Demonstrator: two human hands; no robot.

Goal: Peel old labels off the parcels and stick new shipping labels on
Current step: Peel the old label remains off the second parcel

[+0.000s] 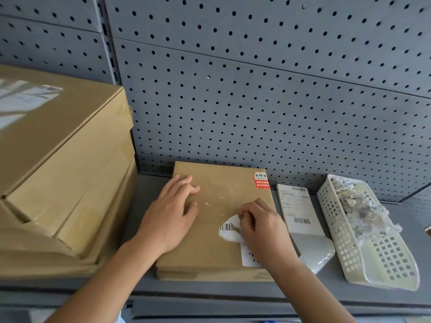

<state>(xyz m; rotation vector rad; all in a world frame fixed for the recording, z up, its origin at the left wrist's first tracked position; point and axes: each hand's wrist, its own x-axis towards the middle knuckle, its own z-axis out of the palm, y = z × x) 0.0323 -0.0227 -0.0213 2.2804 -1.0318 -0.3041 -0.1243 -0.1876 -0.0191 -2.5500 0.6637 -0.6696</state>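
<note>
A grey metal shelf (144, 201) backed by a grey pegboard (256, 89) carries everything here. On it, beneath both hands, lies a flat brown cardboard parcel (217, 243). The right hand (261, 229) has its fingers curled and pinches the lifted edge of the old label (229, 229), a white barcoded piece torn ragged and partly raised from the cardboard. More of that label stays stuck flat under the right wrist. The left hand (172, 213) rests palm down on the parcel, just left of the right hand, its fingers spread and nearly straight, holding nothing. Small white scraps of paper cling to the cardboard between the two hands.

Beyond the right hand's knuckles, at the parcel's far corner, sits a red sticker (261, 180) with printed characters. Just to the right of the right hand a strip of new shipping labels (298, 210) lies on the shelf beside the parcel, its near end curling up as glossy backing. Farther right is a white perforated plastic basket (396, 264) holding crumpled label shreds (359, 203). Left of the left hand stands a stack of large cardboard boxes (65, 171), the top one bearing a label.
</note>
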